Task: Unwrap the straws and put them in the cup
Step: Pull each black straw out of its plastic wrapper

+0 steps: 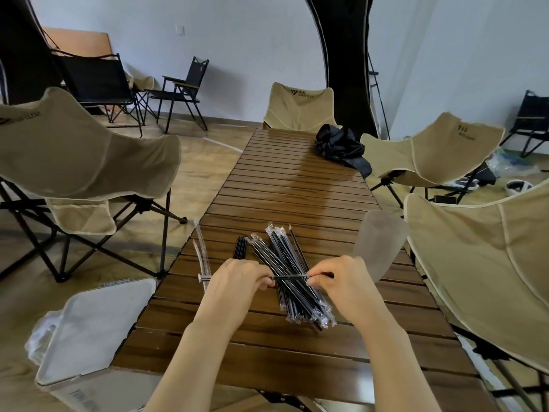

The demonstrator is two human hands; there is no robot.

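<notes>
Both hands pinch one wrapped black straw (289, 277) level above the tabletop (297, 185) pile, left hand (237, 278) and right hand (338, 278) at either end; light, stiff, slippery film, best gripped near the tips.

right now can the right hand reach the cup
Probably yes: the cup sits just beyond the right hand, nothing between them but bare table. That hand is pinching a straw together with the left hand, so it would carry or release it first.
</notes>
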